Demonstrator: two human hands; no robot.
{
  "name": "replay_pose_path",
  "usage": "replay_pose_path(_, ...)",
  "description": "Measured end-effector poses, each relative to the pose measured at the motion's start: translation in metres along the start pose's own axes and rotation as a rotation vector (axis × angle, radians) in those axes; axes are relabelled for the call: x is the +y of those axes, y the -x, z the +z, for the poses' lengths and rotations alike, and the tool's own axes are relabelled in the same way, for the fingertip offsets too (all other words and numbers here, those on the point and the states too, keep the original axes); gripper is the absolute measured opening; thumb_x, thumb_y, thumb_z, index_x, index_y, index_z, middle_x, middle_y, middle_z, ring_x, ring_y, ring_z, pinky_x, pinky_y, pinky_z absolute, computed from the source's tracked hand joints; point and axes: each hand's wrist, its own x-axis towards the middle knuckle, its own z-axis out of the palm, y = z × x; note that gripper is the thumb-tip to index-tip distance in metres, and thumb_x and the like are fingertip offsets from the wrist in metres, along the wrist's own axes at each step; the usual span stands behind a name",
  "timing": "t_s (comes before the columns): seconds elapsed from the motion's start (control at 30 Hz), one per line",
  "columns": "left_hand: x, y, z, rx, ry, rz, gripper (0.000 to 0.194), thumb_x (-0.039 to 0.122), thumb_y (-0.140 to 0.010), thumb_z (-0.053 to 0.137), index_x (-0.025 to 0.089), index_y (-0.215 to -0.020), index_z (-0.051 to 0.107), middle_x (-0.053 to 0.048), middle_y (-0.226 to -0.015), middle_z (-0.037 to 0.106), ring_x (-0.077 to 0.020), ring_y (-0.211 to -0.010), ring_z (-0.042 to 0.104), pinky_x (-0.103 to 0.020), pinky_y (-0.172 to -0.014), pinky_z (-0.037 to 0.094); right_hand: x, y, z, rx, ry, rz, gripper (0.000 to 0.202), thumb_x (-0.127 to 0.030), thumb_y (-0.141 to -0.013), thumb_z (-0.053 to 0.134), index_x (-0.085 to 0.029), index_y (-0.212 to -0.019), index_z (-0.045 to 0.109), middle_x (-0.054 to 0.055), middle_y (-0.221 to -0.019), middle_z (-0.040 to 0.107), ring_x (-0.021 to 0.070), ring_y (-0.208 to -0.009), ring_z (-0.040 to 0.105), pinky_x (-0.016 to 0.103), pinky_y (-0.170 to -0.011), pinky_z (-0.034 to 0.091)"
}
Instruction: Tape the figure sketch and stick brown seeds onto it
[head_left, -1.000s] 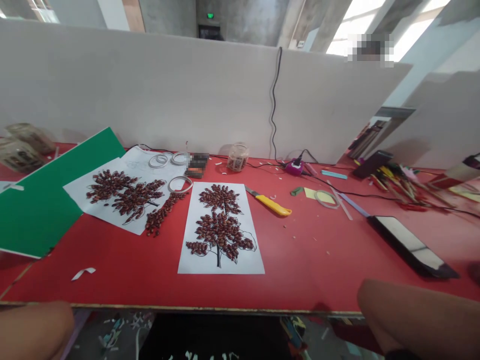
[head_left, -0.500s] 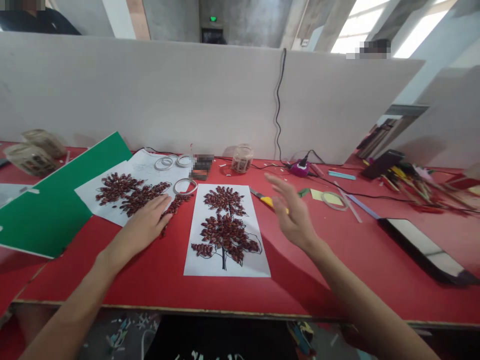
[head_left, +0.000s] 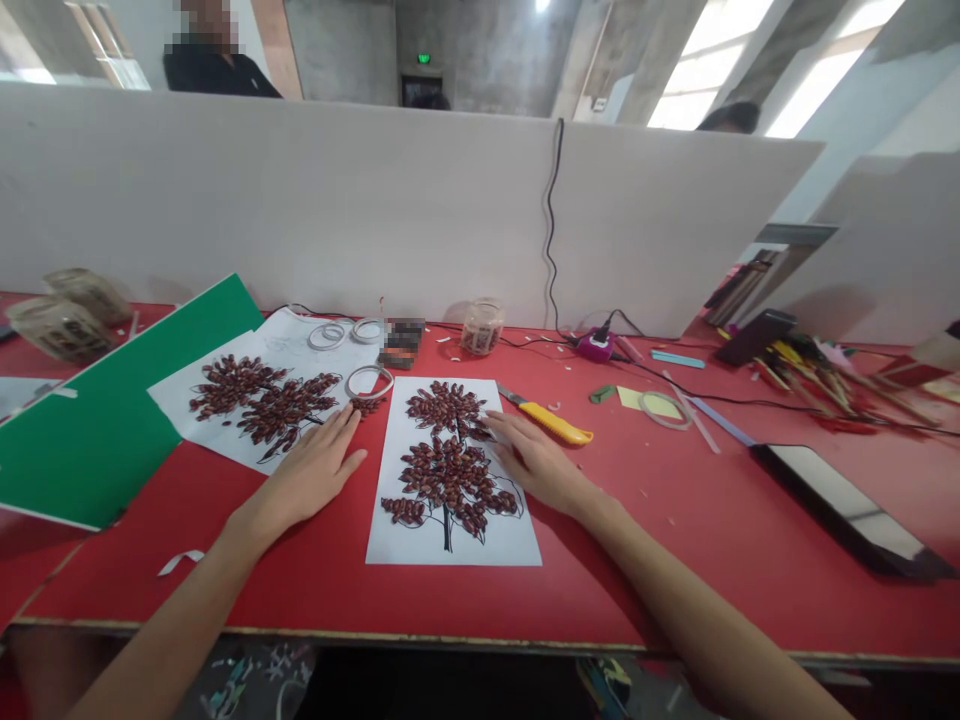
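Observation:
A white sheet (head_left: 495, 545) lies in front of me, bearing a tree drawn in black lines and partly covered with dark red-brown seeds (head_left: 448, 465). My right hand (head_left: 541, 462) is over its right edge, fingers stretched out and the fingertips near the seeds. To the left, my left hand (head_left: 319, 470) lies flat with fingers extended, beside a small heap of loose seeds (head_left: 369, 407). Its fingers partly cover a second seed-covered sheet (head_left: 214, 432). A yellow utility knife (head_left: 555, 422) rests just beyond my right hand.
Tape rolls (head_left: 369, 382) and a dark box (head_left: 403, 342) sit behind the sheets. A clear jar (head_left: 482, 327) stands near the white partition (head_left: 337, 210). At left lies a green board (head_left: 97, 440); at right are a purple power adapter (head_left: 596, 345) and a black tablet-like object (head_left: 847, 510).
My right hand has come left and down from above the utility knife to the sheet's right edge. My left hand has shifted slightly right and lower along the loose seeds. The view has tilted slightly.

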Motion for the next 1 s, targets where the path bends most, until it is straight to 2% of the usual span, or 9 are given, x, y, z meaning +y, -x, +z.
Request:
replay_pose_path(0.13,0.0,0.001,-0.001,-0.021,0.023,0.005,0.069,0.051,-0.103,0.03,0.015,-0.162,0.024,-0.01,-0.168,0.02,-0.0281,-0.154,0.022,-0.049,-0.124,0.027,-0.017,-0.002,0.005,-0.073,-0.067,-0.036,0.044,-0.033,-0.105,0.042,-0.03,-0.148,0.048,0.009,-0.149,0.055,0.0276,-0.138,0.051,0.051,-0.114,0.045)
replay_pose_path(0.23,-0.008,-0.006,-0.009,0.048,0.036,0.026,0.06,0.043,-0.102,0.032,0.013,-0.153,0.04,-0.013,-0.162,0.036,-0.028,-0.149,0.036,-0.045,-0.122,0.032,-0.02,-0.003,0.006,-0.087,-0.064,-0.032,0.043,-0.034,-0.105,0.042,-0.029,-0.147,0.049,0.009,-0.15,0.054,0.0275,-0.139,0.05,0.052,-0.115,0.044)
replay_pose_path(0.3,-0.017,-0.016,-0.017,0.112,0.049,0.015,0.051,0.038,-0.102,0.033,0.014,-0.142,0.053,-0.014,-0.152,0.05,-0.029,-0.141,0.048,-0.044,-0.117,0.039,-0.019,-0.003,0.006,-0.092,-0.058,-0.029,0.043,-0.034,-0.105,0.041,-0.029,-0.147,0.049,0.009,-0.152,0.052,0.0271,-0.141,0.048,0.052,-0.117,0.042)
replay_pose_path(0.37,-0.025,-0.03,-0.027,0.155,0.063,-0.01,0.046,0.037,-0.101,0.034,0.015,-0.135,0.057,-0.015,-0.143,0.058,-0.0305,-0.132,0.056,-0.045,-0.112,0.044,-0.019,-0.003,0.007,-0.098,-0.057,-0.031,0.043,-0.035,-0.105,0.042,-0.029,-0.147,0.05,0.008,-0.152,0.052,0.0271,-0.142,0.047,0.052,-0.118,0.041)
replay_pose_path(0.5,-0.027,-0.065,-0.04,0.151,0.078,0.095,0.05,0.038,-0.098,0.041,0.016,-0.143,0.05,-0.014,-0.148,0.054,-0.0301,-0.136,0.052,-0.043,-0.113,0.042,-0.018,-0.003,0.006,-0.066,-0.117,0.001,0.04,-0.033,-0.105,0.041,-0.029,-0.142,0.054,0.009,-0.149,0.055,0.0263,-0.139,0.05,0.05,-0.115,0.044)
replay_pose_path(0.6,-0.016,-0.088,-0.034,0.129,0.053,0.165,0.06,0.046,-0.099,0.044,0.017,-0.151,0.041,-0.014,-0.159,0.042,-0.0304,-0.147,0.039,-0.045,-0.119,0.034,-0.014,-0.003,0.005,0.007,-0.189,0.055,0.04,-0.026,-0.104,0.038,-0.027,-0.139,0.057,0.009,-0.144,0.059,0.0252,-0.135,0.054,0.049,-0.114,0.046)
replay_pose_path(0.73,-0.001,-0.105,-0.011,0.11,-0.014,0.109,0.069,0.053,-0.099,0.045,0.018,-0.157,0.033,-0.015,-0.165,0.028,-0.0358,-0.151,0.029,-0.052,-0.12,0.029,-0.008,-0.004,0.007,0.077,-0.247,0.103,0.04,-0.022,-0.1,0.04,-0.024,-0.135,0.059,0.01,-0.139,0.063,0.025,-0.131,0.058,0.048,-0.113,0.045)
replay_pose_path(0.87,-0.001,-0.108,0.006,0.152,-0.063,0.093,0.057,0.046,-0.103,0.039,0.022,-0.154,0.039,-0.012,-0.163,0.035,-0.034,-0.15,0.029,-0.052,-0.12,0.028,-0.007,-0.005,0.008,0.09,-0.287,0.125,0.037,-0.027,-0.102,0.04,-0.024,-0.133,0.061,0.01,-0.137,0.064,0.0249,-0.129,0.059,0.047,-0.113,0.045)
replay_pose_path(1.0,-0.008,-0.105,0.009,0.216,-0.061,0.145,0.052,0.039,-0.103,0.039,0.019,-0.15,0.044,-0.014,-0.157,0.042,-0.0305,-0.146,0.036,-0.047,-0.119,0.031,-0.008,-0.006,0.007,0.098,-0.308,0.137,0.037,-0.032,-0.104,0.041,-0.024,-0.134,0.06,0.01,-0.135,0.065,0.0255,-0.128,0.059,0.048,-0.111,0.046)
